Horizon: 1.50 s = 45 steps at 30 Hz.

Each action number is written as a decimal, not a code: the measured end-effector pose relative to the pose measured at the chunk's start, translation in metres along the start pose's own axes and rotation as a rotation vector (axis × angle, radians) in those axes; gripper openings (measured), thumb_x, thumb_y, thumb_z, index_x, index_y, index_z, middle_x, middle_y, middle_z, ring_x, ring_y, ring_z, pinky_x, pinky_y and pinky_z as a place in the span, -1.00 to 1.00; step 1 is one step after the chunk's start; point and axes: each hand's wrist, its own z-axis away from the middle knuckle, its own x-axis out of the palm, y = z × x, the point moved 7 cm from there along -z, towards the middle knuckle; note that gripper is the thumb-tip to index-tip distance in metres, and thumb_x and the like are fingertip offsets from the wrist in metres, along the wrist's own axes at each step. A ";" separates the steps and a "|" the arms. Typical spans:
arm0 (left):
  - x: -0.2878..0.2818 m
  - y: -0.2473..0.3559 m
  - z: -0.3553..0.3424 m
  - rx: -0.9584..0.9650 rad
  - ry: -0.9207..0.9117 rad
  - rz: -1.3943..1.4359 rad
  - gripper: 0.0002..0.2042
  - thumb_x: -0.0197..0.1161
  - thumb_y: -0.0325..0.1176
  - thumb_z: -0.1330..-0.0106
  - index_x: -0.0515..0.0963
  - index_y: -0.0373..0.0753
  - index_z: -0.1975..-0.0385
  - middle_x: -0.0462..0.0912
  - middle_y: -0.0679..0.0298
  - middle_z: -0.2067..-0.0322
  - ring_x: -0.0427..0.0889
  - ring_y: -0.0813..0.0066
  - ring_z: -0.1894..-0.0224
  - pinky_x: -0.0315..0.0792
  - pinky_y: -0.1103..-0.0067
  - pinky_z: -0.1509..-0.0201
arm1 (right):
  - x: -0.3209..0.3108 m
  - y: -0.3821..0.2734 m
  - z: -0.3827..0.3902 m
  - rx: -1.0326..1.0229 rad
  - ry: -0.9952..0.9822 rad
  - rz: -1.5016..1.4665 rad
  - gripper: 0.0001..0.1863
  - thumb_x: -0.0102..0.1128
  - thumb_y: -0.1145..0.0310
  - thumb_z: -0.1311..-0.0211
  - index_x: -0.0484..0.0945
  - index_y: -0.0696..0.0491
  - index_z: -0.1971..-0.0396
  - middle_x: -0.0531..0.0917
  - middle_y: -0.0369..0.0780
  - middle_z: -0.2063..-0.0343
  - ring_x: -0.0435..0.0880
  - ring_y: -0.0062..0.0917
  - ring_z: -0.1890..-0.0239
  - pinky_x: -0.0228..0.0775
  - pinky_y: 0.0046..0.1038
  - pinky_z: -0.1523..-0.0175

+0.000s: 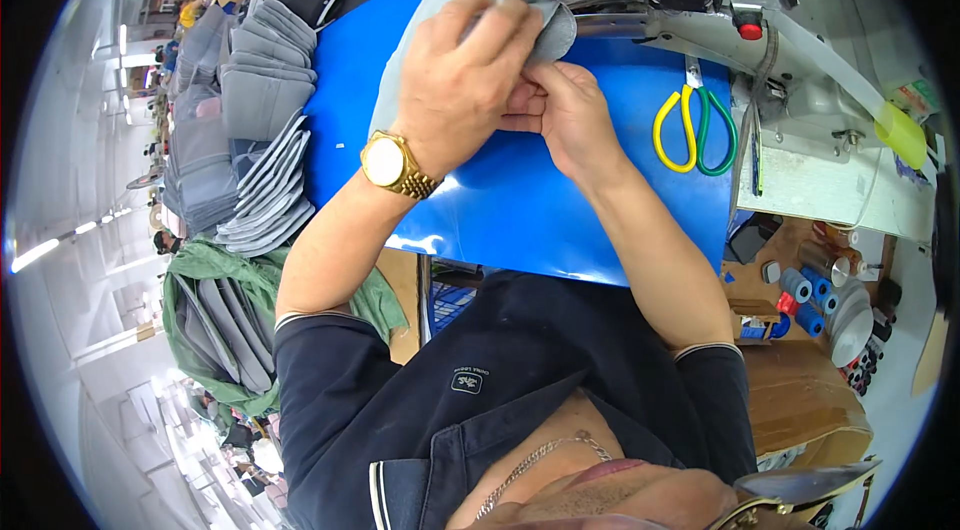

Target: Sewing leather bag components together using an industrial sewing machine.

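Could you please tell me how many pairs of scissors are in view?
1: the yellow-and-green-handled scissors, lying on the blue work surface to the right of the right hand. Others may be hidden.

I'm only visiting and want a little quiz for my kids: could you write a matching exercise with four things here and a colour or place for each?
1. Wristwatch
2. Scissors
3. Grey fabric
4. Work surface

A. At the fingers of the left hand and right hand
B. Bright blue
C. Gold-coloured
D. One yellow handle, one green

Pairs: 1-C, 2-D, 3-A, 4-B
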 end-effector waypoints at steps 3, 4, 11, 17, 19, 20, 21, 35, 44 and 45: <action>0.001 0.006 -0.003 -0.047 -0.029 0.088 -0.65 0.23 -0.40 0.03 0.58 -0.17 0.16 0.55 0.36 0.20 0.52 0.35 0.12 0.41 0.48 0.17 | -0.008 0.000 -0.002 -0.070 0.167 0.203 -0.64 -0.01 0.21 -0.44 0.57 0.20 0.42 0.67 -0.16 0.46 0.70 -0.47 0.47 0.64 -0.41 0.30; 0.001 0.006 -0.003 -0.101 -0.010 0.134 -0.69 0.23 -0.43 0.03 0.58 -0.17 0.20 0.56 0.37 0.23 0.52 0.36 0.14 0.40 0.48 0.16 | -0.007 0.000 -0.006 -0.086 0.142 0.201 -0.62 -0.01 0.19 -0.44 0.57 0.19 0.42 0.67 -0.15 0.46 0.70 -0.48 0.46 0.63 -0.43 0.30; 0.003 0.015 -0.010 -0.190 0.073 0.151 -0.71 0.24 -0.48 0.06 0.58 -0.19 0.26 0.57 0.35 0.23 0.52 0.33 0.16 0.41 0.46 0.19 | -0.020 -0.003 -0.005 -0.111 0.102 0.156 -0.63 -0.05 0.23 -0.44 0.59 0.15 0.47 0.67 -0.20 0.47 0.68 -0.52 0.46 0.58 -0.45 0.31; 0.003 0.017 -0.027 -0.327 0.087 0.146 -0.87 0.25 -0.51 -0.13 0.63 -0.31 0.32 0.59 0.18 0.25 0.53 0.19 0.21 0.45 0.41 0.12 | -0.015 -0.024 0.001 -0.081 0.091 0.287 -0.65 -0.04 0.23 -0.44 0.61 0.05 0.50 0.55 -0.41 0.62 0.38 -0.78 0.63 0.18 -0.62 0.55; 0.005 0.017 -0.028 -0.394 0.014 0.121 -0.87 0.27 -0.44 -0.15 0.65 -0.32 0.34 0.58 0.14 0.24 0.53 0.18 0.20 0.45 0.41 0.12 | -0.015 -0.035 0.002 -0.101 0.101 0.341 -0.65 -0.01 0.24 -0.42 0.61 0.06 0.53 0.55 -0.40 0.65 0.37 -0.77 0.66 0.18 -0.62 0.55; 0.001 0.019 -0.029 -0.378 0.046 0.113 -0.87 0.27 -0.44 -0.15 0.65 -0.32 0.34 0.58 0.14 0.24 0.53 0.18 0.20 0.45 0.41 0.12 | -0.015 -0.041 0.002 -0.096 0.091 0.431 -0.63 -0.02 0.26 -0.40 0.59 0.12 0.56 0.58 -0.32 0.63 0.47 -0.68 0.63 0.32 -0.58 0.52; 0.000 0.020 -0.028 -0.405 0.050 0.143 -0.86 0.27 -0.42 -0.18 0.65 -0.32 0.33 0.58 0.12 0.23 0.54 0.18 0.20 0.45 0.41 0.12 | -0.015 -0.047 0.003 -0.113 0.082 0.503 -0.62 -0.03 0.28 -0.38 0.57 0.18 0.58 0.61 -0.24 0.62 0.57 -0.59 0.61 0.45 -0.53 0.49; 0.036 -0.030 0.027 -1.141 -0.045 1.127 -0.74 0.38 -0.20 -0.22 0.51 -0.24 0.35 0.56 0.45 0.54 0.48 0.80 0.55 0.31 0.79 0.53 | -0.008 -0.088 0.013 -0.222 0.159 0.919 -0.69 0.16 0.28 -0.21 0.52 0.18 0.64 0.55 -0.32 0.70 0.54 -0.71 0.62 0.48 -0.60 0.45; 0.052 -0.032 0.025 -1.208 -0.092 1.274 -0.72 0.42 -0.26 -0.17 0.48 -0.27 0.34 0.55 0.41 0.57 0.49 0.75 0.61 0.33 0.79 0.68 | -0.008 -0.086 0.029 -0.129 0.149 0.979 -0.72 0.13 0.28 -0.25 0.51 0.17 0.56 0.56 -0.31 0.69 0.57 -0.67 0.63 0.44 -0.59 0.50; 0.051 -0.032 0.025 -1.211 -0.075 1.274 -0.72 0.43 -0.27 -0.17 0.48 -0.28 0.34 0.54 0.40 0.57 0.48 0.75 0.61 0.33 0.79 0.68 | -0.007 -0.089 0.030 -0.182 0.163 1.020 -0.72 0.13 0.28 -0.25 0.50 0.18 0.56 0.55 -0.31 0.70 0.57 -0.66 0.63 0.42 -0.58 0.51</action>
